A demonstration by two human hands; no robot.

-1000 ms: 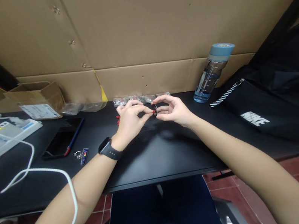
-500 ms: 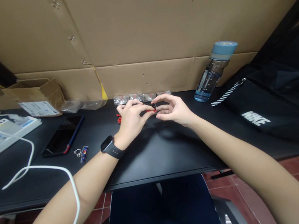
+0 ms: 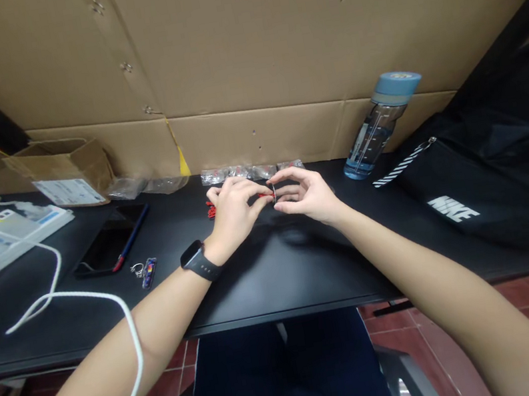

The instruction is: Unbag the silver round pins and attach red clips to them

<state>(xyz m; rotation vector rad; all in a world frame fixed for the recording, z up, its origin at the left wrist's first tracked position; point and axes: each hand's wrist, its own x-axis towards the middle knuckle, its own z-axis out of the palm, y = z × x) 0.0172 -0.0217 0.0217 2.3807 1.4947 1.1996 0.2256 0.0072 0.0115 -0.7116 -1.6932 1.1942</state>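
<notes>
Red cord [image 3: 211,211] showed at both sides of the left hand [image 3: 234,215], in front of the clear packets [image 3: 264,171], pinched between closed thumb and forefinger. The right hand [image 3: 309,196], also before the packets, held a thin ring [image 3: 274,193] between slightly parted thumb and forefinger. Right of the packets was a bottle [image 3: 370,140].
</notes>
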